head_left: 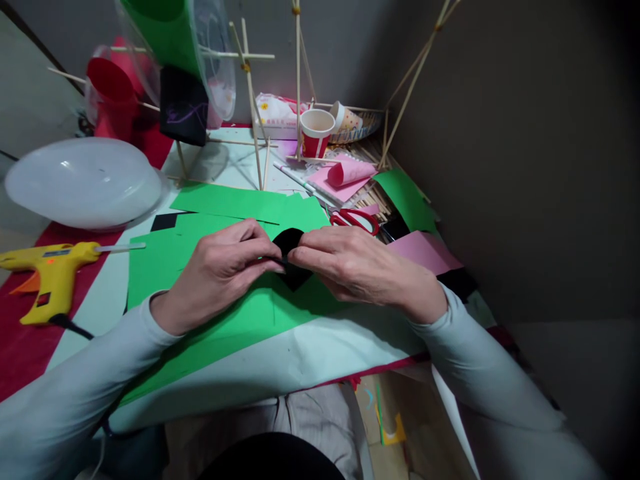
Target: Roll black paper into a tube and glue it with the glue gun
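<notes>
Centre of the frame: left hand [220, 270] and right hand [355, 267] meeting fingertip to fingertip, both pinching a small black paper piece [291, 257] just above green paper sheets [235, 313]. Left edge: yellow glue gun [50, 273]. Just above the right hand: red scissors [356, 220]. Upper middle: red-and-white paper cup [316, 132].

Black paper piece [292, 259]: mostly covered by fingers of left hand [220, 270] and right hand [357, 267]; only top and bottom tips show between fingertips. Red scissors [356, 219] blades hidden beyond right fingers. Glue gun [53, 270] cord cut off under left sleeve.
</notes>
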`<action>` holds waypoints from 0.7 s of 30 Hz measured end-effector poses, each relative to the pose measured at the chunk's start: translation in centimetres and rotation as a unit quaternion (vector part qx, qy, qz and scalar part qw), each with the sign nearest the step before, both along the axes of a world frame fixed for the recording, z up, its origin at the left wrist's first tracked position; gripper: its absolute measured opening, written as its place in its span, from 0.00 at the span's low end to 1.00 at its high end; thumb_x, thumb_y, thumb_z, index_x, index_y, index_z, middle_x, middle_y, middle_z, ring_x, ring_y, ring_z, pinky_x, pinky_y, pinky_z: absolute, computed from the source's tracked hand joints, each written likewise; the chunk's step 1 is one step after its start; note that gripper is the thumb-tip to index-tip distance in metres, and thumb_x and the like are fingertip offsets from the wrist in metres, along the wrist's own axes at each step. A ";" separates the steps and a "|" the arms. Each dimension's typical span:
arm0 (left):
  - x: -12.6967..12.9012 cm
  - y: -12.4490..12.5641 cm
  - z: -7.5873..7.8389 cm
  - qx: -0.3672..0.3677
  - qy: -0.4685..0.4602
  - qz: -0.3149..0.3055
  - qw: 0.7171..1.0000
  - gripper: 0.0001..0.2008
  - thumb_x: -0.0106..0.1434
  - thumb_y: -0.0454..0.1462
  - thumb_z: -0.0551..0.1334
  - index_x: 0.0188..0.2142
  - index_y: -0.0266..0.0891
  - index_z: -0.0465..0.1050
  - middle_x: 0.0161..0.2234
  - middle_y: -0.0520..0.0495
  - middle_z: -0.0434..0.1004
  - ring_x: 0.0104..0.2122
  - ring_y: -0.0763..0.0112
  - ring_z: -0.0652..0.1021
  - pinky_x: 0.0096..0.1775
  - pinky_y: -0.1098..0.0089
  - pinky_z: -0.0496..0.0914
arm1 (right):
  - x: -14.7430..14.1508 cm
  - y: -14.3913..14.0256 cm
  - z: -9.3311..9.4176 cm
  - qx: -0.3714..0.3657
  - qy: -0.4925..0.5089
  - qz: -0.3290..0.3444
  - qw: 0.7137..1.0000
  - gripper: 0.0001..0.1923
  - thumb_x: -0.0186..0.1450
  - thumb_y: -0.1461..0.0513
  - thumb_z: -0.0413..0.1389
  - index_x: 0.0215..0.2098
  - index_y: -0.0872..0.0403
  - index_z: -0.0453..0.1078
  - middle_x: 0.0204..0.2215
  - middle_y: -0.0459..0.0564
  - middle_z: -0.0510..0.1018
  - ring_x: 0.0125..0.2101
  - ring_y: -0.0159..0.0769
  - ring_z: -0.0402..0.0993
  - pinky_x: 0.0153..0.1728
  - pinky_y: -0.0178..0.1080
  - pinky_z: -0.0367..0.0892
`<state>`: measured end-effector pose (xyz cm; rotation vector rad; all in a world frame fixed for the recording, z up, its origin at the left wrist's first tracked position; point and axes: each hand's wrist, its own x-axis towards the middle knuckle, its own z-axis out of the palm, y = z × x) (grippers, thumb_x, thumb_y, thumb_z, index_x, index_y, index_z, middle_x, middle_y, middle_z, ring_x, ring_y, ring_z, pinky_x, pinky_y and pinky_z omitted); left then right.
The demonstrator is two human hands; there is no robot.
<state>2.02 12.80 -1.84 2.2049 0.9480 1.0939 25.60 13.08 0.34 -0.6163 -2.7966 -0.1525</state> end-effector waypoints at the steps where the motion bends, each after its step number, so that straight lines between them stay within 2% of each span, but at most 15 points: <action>1: 0.0 0.1 0.2 -0.004 0.007 -0.003 1.000 0.04 0.61 0.39 0.69 0.32 0.47 0.84 0.27 0.48 0.74 0.27 0.67 0.73 0.31 0.68 0.64 | 0.1 0.0 0.1 -0.009 0.001 -0.003 1.000 0.14 0.70 0.73 0.46 0.44 0.57 0.72 0.32 0.49 0.72 0.28 0.34 0.61 0.30 0.39 0.51; 6: -0.1 0.3 0.4 0.019 0.037 -0.039 0.998 0.05 0.63 0.39 0.67 0.32 0.46 0.83 0.25 0.49 0.73 0.25 0.70 0.73 0.29 0.70 0.63 | 0.3 -0.2 0.1 -0.041 0.006 -0.007 0.999 0.15 0.71 0.72 0.46 0.44 0.59 0.74 0.31 0.51 0.74 0.27 0.34 0.62 0.29 0.40 0.51; 9: -0.3 0.3 0.1 0.063 0.073 -0.054 0.994 0.06 0.67 0.37 0.65 0.35 0.43 0.82 0.27 0.51 0.73 0.26 0.73 0.73 0.29 0.73 0.64 | 0.6 0.0 0.1 -0.134 0.074 0.016 0.988 0.13 0.74 0.67 0.48 0.48 0.59 0.74 0.35 0.52 0.78 0.30 0.33 0.69 0.31 0.37 0.58; 11: -0.3 0.3 0.0 0.084 0.092 -0.064 0.990 0.05 0.68 0.34 0.64 0.37 0.41 0.81 0.30 0.50 0.74 0.27 0.74 0.74 0.30 0.74 0.65 | 1.0 0.5 0.3 -0.213 0.167 0.016 0.963 0.12 0.75 0.61 0.53 0.49 0.59 0.75 0.39 0.52 0.82 0.34 0.34 0.75 0.35 0.36 0.65; 13: -0.4 0.2 0.0 0.100 0.101 -0.072 0.987 0.04 0.68 0.33 0.64 0.39 0.40 0.80 0.30 0.51 0.74 0.28 0.75 0.74 0.30 0.75 0.65 | 1.5 1.0 0.5 -0.269 0.255 -0.026 0.928 0.13 0.73 0.58 0.56 0.49 0.58 0.76 0.41 0.52 0.84 0.37 0.35 0.78 0.39 0.36 0.69; 16: -0.4 0.1 0.1 0.118 0.119 -0.073 0.983 0.03 0.68 0.32 0.65 0.40 0.39 0.78 0.31 0.51 0.73 0.27 0.76 0.73 0.29 0.75 0.65 | 2.4 1.9 0.6 -0.340 0.312 -0.080 0.883 0.14 0.71 0.58 0.59 0.51 0.57 0.75 0.46 0.54 0.83 0.43 0.38 0.79 0.43 0.38 0.73; 18: -0.3 0.0 0.1 0.128 0.127 -0.073 0.981 0.04 0.66 0.31 0.66 0.40 0.39 0.78 0.32 0.50 0.74 0.28 0.76 0.73 0.30 0.75 0.65 | 2.7 2.3 0.2 -0.396 0.303 -0.064 0.865 0.21 0.67 0.59 0.63 0.57 0.55 0.72 0.53 0.55 0.80 0.50 0.41 0.78 0.49 0.41 0.74; 21: -0.3 0.0 0.2 0.132 0.131 -0.076 0.980 0.06 0.64 0.29 0.68 0.40 0.38 0.77 0.32 0.49 0.74 0.29 0.76 0.73 0.31 0.75 0.65 | 2.3 2.4 -1.2 -0.458 0.268 -0.016 0.847 0.39 0.61 0.59 0.69 0.67 0.51 0.61 0.63 0.57 0.72 0.62 0.46 0.70 0.58 0.45 0.71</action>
